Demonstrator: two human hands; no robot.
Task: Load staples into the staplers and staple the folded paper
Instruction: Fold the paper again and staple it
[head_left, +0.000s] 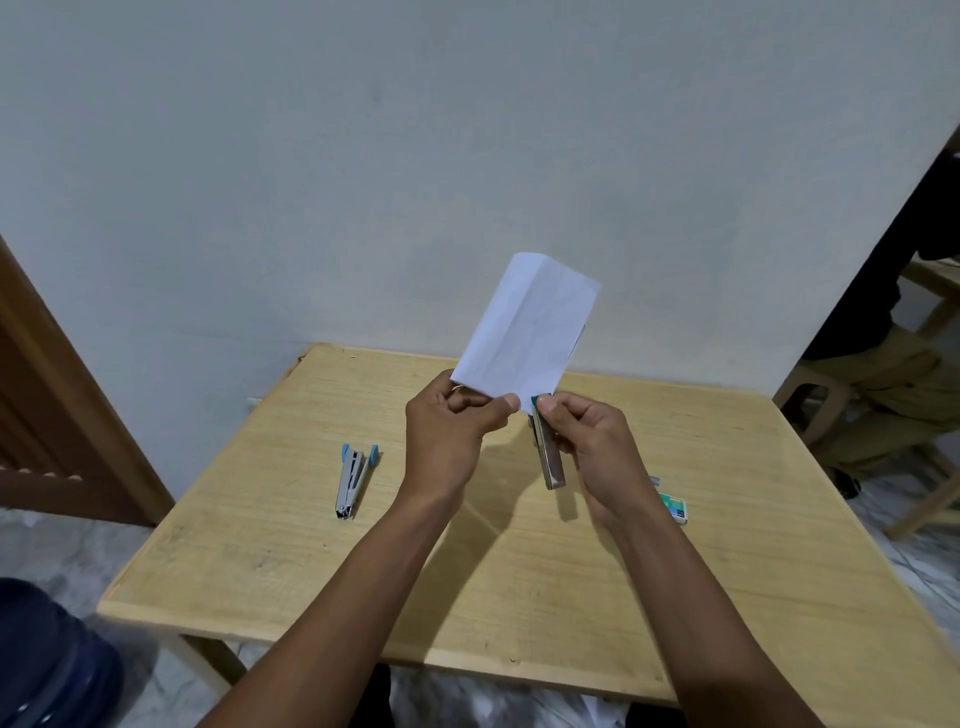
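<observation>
Paper (524, 327), white and folded, held up in the air above the far part of the desk (311, 571), tilted slightly to the right, creases visible down its length. Pinched at the lower left edge by the left hand (447, 431): thumb on the near face, fingers (467, 401) curled behind and under. Right hand (597, 447) just beside, fingers curled round a metal stapler (550, 460) with a green tip, thumb pressed on that tip. Stapler held roughly upright, nose at the paper's lower right corner; whether the corner sits between the jaws, impossible to tell. Second stapler (353, 480), silver with light blue ends, lying on the desk well to the left of the hands, hinged open in a narrow V. Small green and white staple box (675, 506) on the desk to the right, partly hidden behind the right wrist, with a short grey strip (655, 479) just beyond it. Pale wall behind; brown door frame at far left; seated person's legs (883, 384) at far right.
</observation>
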